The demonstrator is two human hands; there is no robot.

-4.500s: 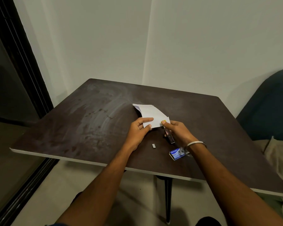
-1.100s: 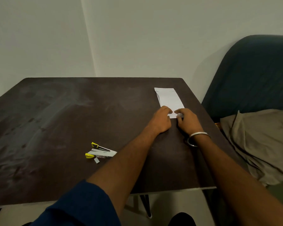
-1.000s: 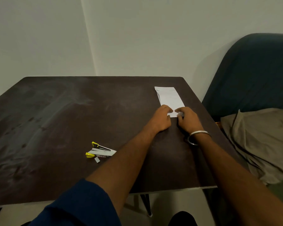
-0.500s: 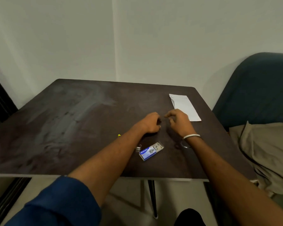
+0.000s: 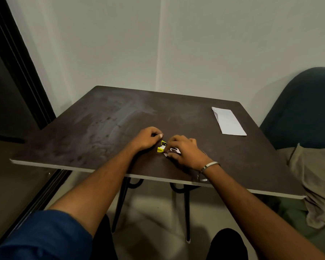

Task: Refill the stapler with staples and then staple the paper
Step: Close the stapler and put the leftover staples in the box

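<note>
A small yellow and white stapler (image 5: 161, 147) lies near the middle of the dark brown table (image 5: 101, 128). My right hand (image 5: 186, 151) covers its white rear part, with the fingers wrapped on it. Only the yellow front end shows. My left hand (image 5: 146, 138) rests curled just left of that end, thumb and forefinger pinched together; I cannot see anything in it. The folded white paper (image 5: 229, 121) lies flat by the table's far right edge, apart from both hands. No staple box shows.
A dark blue chair (image 5: 304, 109) stands to the right of the table, with beige cloth (image 5: 315, 175) draped beside it. A dark door frame (image 5: 17, 62) runs down the left. White walls meet in a corner behind the table. My right wrist carries a metal bangle (image 5: 210, 165).
Both hands have left the paper, which stays at the far right. They now sit at the table's middle, the right hand on the stapler. The view has swung left, and the blue staple box no longer shows.
</note>
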